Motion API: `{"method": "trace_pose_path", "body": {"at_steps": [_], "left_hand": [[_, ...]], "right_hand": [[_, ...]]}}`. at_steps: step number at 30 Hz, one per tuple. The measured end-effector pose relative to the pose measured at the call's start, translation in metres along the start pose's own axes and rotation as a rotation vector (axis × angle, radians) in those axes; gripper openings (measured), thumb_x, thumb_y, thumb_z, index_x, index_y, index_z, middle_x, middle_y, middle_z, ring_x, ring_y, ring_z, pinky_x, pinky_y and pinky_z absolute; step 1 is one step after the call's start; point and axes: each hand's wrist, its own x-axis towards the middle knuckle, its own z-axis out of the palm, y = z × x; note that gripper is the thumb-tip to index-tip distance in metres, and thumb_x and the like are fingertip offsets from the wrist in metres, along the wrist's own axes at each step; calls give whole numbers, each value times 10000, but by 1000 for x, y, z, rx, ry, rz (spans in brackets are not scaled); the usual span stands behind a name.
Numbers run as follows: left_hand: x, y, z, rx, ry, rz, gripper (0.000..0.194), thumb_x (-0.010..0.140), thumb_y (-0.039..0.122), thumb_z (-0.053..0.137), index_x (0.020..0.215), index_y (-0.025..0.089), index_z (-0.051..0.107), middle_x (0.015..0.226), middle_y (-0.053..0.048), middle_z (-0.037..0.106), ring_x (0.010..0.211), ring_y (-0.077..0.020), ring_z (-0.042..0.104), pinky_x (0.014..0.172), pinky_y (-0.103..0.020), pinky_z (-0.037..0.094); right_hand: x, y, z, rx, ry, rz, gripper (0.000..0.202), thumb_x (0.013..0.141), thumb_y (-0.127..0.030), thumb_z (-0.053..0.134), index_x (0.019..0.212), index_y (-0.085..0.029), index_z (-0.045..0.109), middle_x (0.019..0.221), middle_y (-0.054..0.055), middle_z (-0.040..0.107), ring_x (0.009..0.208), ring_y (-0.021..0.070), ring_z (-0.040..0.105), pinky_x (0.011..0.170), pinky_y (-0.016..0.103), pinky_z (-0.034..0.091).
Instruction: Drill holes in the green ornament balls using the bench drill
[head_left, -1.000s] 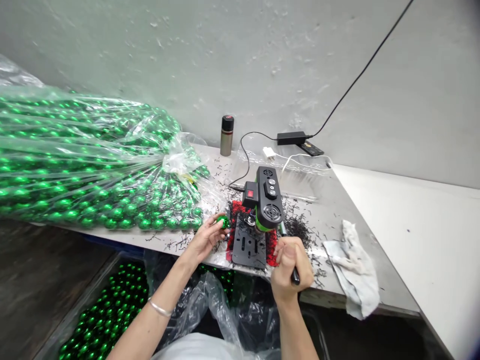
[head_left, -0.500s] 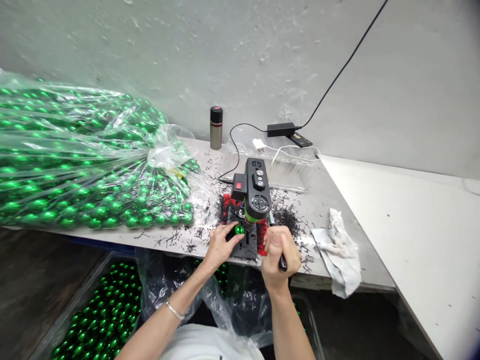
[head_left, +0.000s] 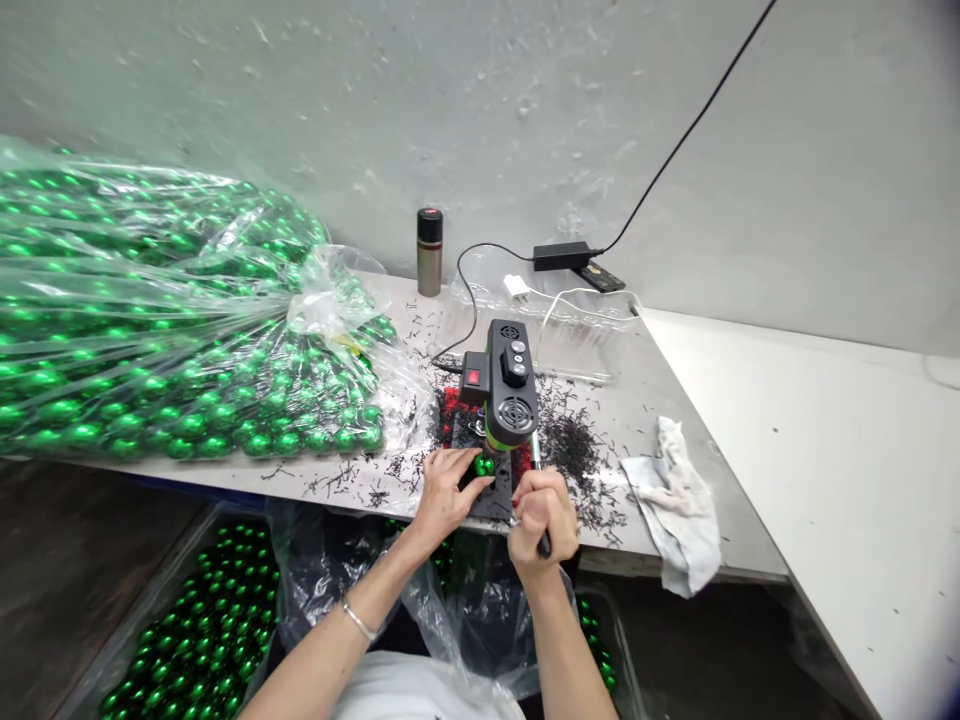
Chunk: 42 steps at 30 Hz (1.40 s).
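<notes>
While the left hand [head_left: 444, 490] pinches a green ball [head_left: 484, 465] on the black base plate [head_left: 496, 492] under the small bench drill [head_left: 504, 385], the right hand [head_left: 543, 520] is fisted around the drill's black lever handle [head_left: 541, 540], black shavings [head_left: 570, 440] scattered on the steel table [head_left: 675, 400] nearby.

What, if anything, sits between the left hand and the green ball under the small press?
Nothing visible: the left hand already holds the green ball on the black base plate, under the press head. The right hand grips the lever handle beside it.
</notes>
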Motion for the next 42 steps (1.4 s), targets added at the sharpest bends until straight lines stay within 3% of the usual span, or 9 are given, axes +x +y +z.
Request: {"method": "trace_pose_path", "body": {"at_steps": [6,14,20,25,28,33,36,40,42], "left_hand": [[-1,-2,2,20,4,26,302,929,377,645,1171,199,685,1105,-106,737,1048,-271,634,981,-469,433],[-2,-1,3,-8,11,10,289,925,346,643,1177,208,683,1117,-108,733,1055,-271,637,981,-461,440],[1,-1,2,-61,3,21,281,923,347,642,1157,197,683,1097,-107,733,1042,-272,641,957,-460,458],[1,1,2,-107,23,-21,277,896,342,680,1135,203,693,1092,-107,735,1048,-285,645,968,-489,468],[-15,2,-8,-141,2,-13,314,908,339,661,1189,198,665,1118,-120,723,1072,-287,636,960,-486,491],[-45,-7,-37,-67,-111,209,578,874,486,669,1349,178,555,1285,-166,650,1191,-321,581,1028,-528,467],[-13,-24,-65,77,-92,157,499,947,473,557,1347,176,566,1393,-168,592,1273,-317,543,1072,-525,439],[83,-55,-106,461,-80,-236,372,997,251,410,1281,157,631,1341,-164,626,1244,-287,563,1066,-454,440],[126,-70,-120,513,-73,-321,342,938,136,433,1160,76,686,1246,-234,655,1220,-346,567,1051,-496,425]], "right_hand": [[-28,20,7,-47,44,-58,323,993,-206,354,682,-212,444,701,-15,540,625,113,533,799,369,518],[-35,26,13,-32,95,-63,326,1005,-235,335,697,-212,440,726,-24,537,612,109,579,825,401,532],[-36,29,8,-83,-39,-133,320,1007,-219,341,703,-212,442,727,-20,533,659,111,597,783,348,517],[-1,7,-3,-18,2,-51,311,986,-167,375,685,-206,445,693,-11,540,637,112,546,686,299,478],[34,-13,-10,9,-36,132,291,956,-137,452,673,-204,461,675,-9,533,620,112,536,571,259,402],[50,-25,-8,59,8,174,318,936,-123,501,631,-198,451,622,-19,500,572,109,506,553,274,378],[38,-21,-2,72,59,133,331,922,-85,497,614,-191,440,611,-18,492,570,106,510,537,265,380],[28,-17,1,49,99,106,344,903,-55,510,592,-181,434,601,-23,482,573,100,518,532,253,389],[27,-17,2,45,106,109,346,902,-52,511,589,-178,434,595,-25,479,574,99,520,527,248,389]]}}
